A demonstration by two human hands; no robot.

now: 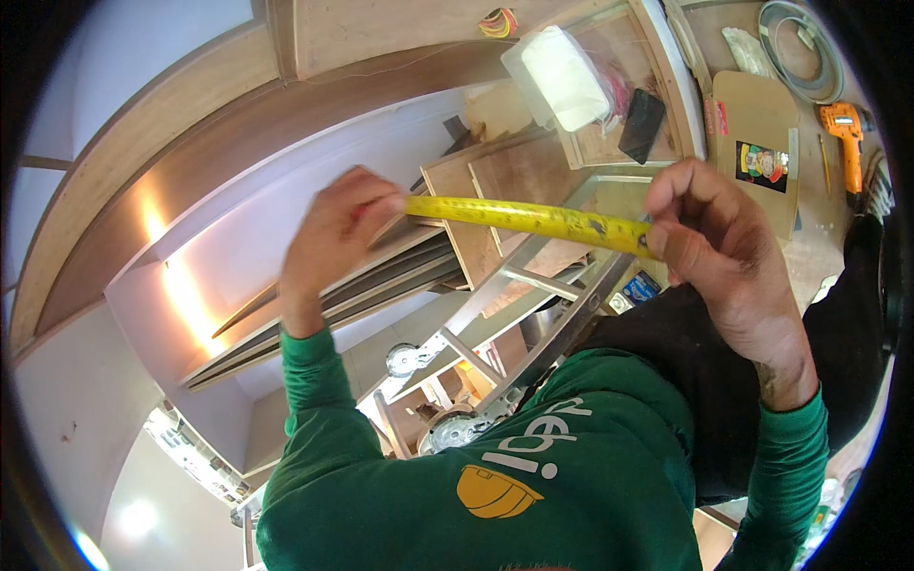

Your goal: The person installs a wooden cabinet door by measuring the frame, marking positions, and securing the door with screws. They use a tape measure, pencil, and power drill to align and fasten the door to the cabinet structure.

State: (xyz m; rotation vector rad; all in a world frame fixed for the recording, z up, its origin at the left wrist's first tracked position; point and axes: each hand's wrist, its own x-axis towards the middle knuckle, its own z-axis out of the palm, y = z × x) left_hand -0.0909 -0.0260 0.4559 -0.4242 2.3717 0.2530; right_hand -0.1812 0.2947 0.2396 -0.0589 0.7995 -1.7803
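A yellow tape measure blade (533,219) stretches between my hands at chest height, its printed marks worn and smudged toward the right end. My right hand (728,257) pinches that end between thumb and fingers. At the other end, my left hand (333,238) is closed around the blade, slightly blurred. A bit of red shows at its fingers; I cannot make out what it is. The tape's case does not show. Both forearms wear green sleeves.
Below stands a metal ladder (543,285). A dark phone (643,126) and a plastic tub (566,81) rest on a wooden surface. An orange drill (844,143), a cardboard box (757,119) and a coil of grey strip (804,52) lie at the far right. Wooden panels curve along the left.
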